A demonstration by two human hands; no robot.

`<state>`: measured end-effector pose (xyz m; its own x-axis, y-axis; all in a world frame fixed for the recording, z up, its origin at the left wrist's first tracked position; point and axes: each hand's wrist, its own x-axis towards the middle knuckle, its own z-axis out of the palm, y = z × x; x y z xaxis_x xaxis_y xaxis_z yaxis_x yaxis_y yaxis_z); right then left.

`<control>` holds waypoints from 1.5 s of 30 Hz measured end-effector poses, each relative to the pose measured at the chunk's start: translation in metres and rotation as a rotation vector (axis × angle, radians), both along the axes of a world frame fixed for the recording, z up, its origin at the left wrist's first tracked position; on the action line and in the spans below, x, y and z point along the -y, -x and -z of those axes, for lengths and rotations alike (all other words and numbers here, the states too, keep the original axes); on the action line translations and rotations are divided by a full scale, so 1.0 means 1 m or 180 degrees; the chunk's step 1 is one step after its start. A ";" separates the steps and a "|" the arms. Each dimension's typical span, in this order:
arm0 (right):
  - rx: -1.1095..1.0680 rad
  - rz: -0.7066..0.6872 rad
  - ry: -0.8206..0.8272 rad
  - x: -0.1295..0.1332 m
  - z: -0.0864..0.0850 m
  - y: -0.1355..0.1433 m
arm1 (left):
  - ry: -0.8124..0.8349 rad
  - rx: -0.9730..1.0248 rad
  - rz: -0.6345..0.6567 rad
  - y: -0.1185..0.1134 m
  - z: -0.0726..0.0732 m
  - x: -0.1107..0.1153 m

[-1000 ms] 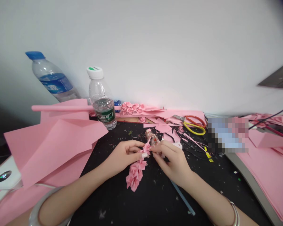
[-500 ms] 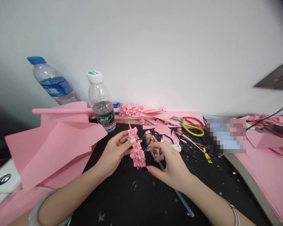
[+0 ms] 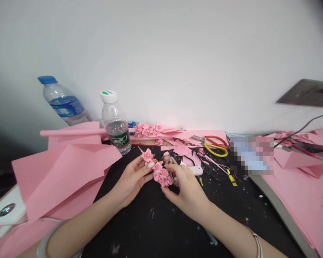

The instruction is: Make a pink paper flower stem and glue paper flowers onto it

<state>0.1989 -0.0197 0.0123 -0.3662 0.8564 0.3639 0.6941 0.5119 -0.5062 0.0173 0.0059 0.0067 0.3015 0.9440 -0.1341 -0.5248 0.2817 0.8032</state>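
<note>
A short spray of folded pink paper flowers (image 3: pixel 161 175) hangs tilted between my two hands over the black tabletop. My left hand (image 3: pixel 133 175) pinches it near its upper end, thumb in front, with one flower above the grip and the cluster below. My right hand (image 3: pixel 190 188) has its thumb and index finger around the lower cluster, touching its edges. Just behind my right fingers lies a grubby, glue-smeared tool (image 3: pixel 168 158), mostly hidden, that looks like a hot glue gun. A translucent stick (image 3: pixel 211 237) shows below my right forearm.
Scissors with red and yellow handles (image 3: pixel 216 146), paper scraps and black cables lie behind my hands. A water bottle (image 3: pixel 117 134) and a blue-capped bottle (image 3: pixel 66 105) stand at the back left. Pink sheets (image 3: pixel 67 175) cover the left; more paper (image 3: pixel 298 193) and a blurred screen (image 3: pixel 251 156) are right.
The flower spray has tilted more, its lower end swinging right. My right hand has moved in and closed its fingers on the lower flowers. The view has shifted slightly.
</note>
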 end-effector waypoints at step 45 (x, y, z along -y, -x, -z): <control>0.0122 -0.0008 -0.0504 -0.009 0.002 -0.012 | -0.0381 -0.0485 0.0762 -0.008 0.014 0.000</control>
<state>0.2110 -0.0103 0.0104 -0.3845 0.7885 0.4800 0.7099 0.5850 -0.3922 0.0255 0.0059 -0.0074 0.5023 0.8603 -0.0872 -0.3257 0.2816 0.9025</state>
